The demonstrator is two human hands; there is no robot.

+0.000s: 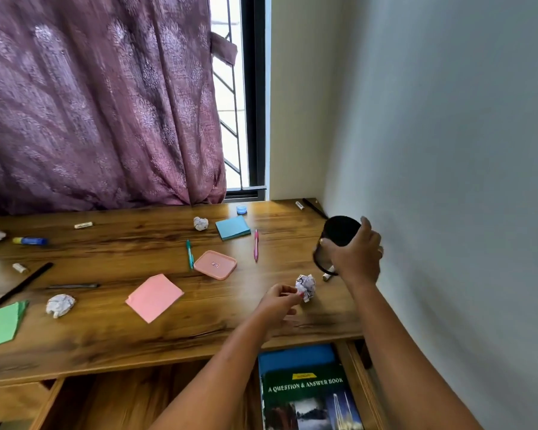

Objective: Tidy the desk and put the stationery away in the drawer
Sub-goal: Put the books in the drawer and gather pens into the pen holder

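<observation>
My right hand (pixel 356 256) grips a black mug (pixel 339 235) tilted above the desk's right side, near the wall. My left hand (pixel 280 297) pinches a crumpled paper ball (pixel 305 285) just below the mug. On the wooden desk (pixel 137 336) lie a pink pen (pixel 256 245), a teal pen (pixel 189 254), a pink tray (pixel 215 264), blue sticky notes (pixel 233 227), pink paper (pixel 154 297), green paper (pixel 0 324), a glue stick (pixel 30 241) and black pens (pixel 21 285). An open drawer (pixel 351 367) below holds a green book (pixel 308 398).
Two more paper balls (pixel 60 305) (pixel 200 223) lie on the desk, with a small blue cap (pixel 241 209) and a marker (pixel 300 205) at the back. A purple curtain (pixel 100 103) hangs behind. The wall (pixel 448 150) stands close on the right.
</observation>
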